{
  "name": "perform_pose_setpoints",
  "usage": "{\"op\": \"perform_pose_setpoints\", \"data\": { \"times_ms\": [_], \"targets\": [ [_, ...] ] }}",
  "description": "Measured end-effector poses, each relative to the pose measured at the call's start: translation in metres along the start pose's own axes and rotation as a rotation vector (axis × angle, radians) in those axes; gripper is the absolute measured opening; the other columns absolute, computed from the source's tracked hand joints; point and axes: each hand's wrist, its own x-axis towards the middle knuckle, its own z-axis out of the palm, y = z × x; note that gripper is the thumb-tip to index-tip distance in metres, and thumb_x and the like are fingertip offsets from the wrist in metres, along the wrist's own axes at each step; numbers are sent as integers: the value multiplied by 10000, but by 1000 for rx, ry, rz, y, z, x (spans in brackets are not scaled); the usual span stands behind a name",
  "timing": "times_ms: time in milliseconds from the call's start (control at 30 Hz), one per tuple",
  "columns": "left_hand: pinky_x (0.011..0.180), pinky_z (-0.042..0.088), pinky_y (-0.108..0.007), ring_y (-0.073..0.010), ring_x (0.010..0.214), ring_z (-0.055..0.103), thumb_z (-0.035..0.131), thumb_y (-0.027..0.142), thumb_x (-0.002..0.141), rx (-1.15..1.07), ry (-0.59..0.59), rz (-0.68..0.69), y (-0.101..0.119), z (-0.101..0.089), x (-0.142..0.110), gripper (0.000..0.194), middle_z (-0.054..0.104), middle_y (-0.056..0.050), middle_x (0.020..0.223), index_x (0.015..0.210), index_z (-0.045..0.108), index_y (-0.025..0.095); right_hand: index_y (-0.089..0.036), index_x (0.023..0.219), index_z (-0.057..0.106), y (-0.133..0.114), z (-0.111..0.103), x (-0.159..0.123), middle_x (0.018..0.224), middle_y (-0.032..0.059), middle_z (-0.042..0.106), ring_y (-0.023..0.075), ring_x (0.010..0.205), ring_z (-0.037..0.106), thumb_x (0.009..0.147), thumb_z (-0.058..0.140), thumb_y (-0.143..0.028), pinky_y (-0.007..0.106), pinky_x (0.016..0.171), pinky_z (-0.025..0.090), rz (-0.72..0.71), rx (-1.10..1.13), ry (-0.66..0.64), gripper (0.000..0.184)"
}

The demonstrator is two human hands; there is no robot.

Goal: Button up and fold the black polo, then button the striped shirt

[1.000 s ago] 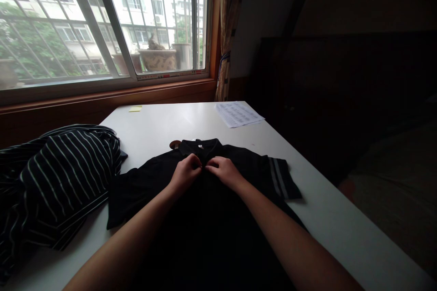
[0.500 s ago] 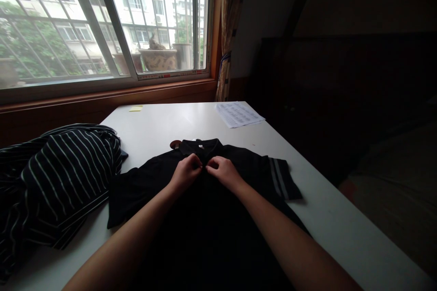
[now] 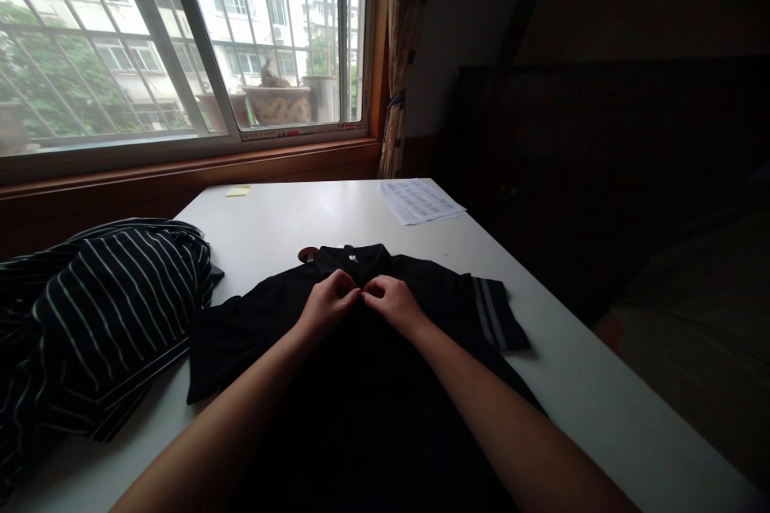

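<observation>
Together, hands (image 3: 330, 303) (image 3: 395, 303) on shirt (image 3: 361, 385), outside, clump (image 3: 273, 78) in pot (image 3: 277, 107)

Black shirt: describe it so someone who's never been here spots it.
Find the white table by the window. Across its near middle lies a collared black shirt. Unlike the bunched striped garment on the left, it lies spread out, with two grey bands on one sleeve.

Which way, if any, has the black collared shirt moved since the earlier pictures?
No: judged against the white table, the black collared shirt shows no clear shift in any direction.
</observation>
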Motion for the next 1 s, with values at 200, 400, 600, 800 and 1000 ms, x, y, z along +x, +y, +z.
{"op": "perform_pose_setpoints", "data": {
  "times_ms": [200, 400, 600, 800, 1000],
  "targets": [
    [659, 461, -245, -154, 723, 642, 660, 302, 816, 16, 21, -50, 2, 0, 0, 110, 678, 8, 783, 862, 621, 210, -192, 748, 676, -4, 3, -2, 785, 14, 672, 145, 736, 621, 802, 663, -223, 249, 707, 458, -32, -39, 18, 63],
    [661, 463, -247, -158, 729, 651, 656, 293, 808, 60, 17, -70, 3, 0, 1, 92, 686, 12, 785, 853, 622, 220, -198, 754, 674, -4, 5, -3, 788, 17, 668, 151, 745, 626, 805, 656, -214, 252, 703, 460, -42, -83, 24, 56],
    [669, 473, -244, -159, 734, 654, 653, 275, 799, 77, 7, -65, 2, 0, 1, 79, 693, 14, 794, 852, 622, 226, -199, 747, 668, -8, 4, -3, 791, 20, 664, 154, 744, 624, 809, 654, -216, 260, 709, 458, -47, -139, 16, 66],
    [685, 482, -242, -158, 740, 660, 636, 249, 795, 69, 9, -64, 2, 1, 1, 62, 705, 14, 805, 853, 635, 227, -199, 764, 673, -7, 4, -3, 799, 16, 663, 152, 755, 626, 811, 656, -228, 255, 716, 458, -44, -156, 3, 57],
    [703, 485, -244, -160, 766, 661, 613, 218, 783, 42, -2, -58, -1, 2, 1, 82, 706, 12, 821, 862, 634, 227, -202, 785, 681, -5, 5, -4, 809, 7, 664, 146, 756, 624, 802, 664, -226, 253, 726, 461, -45, -146, 7, 34]
  ]
}}
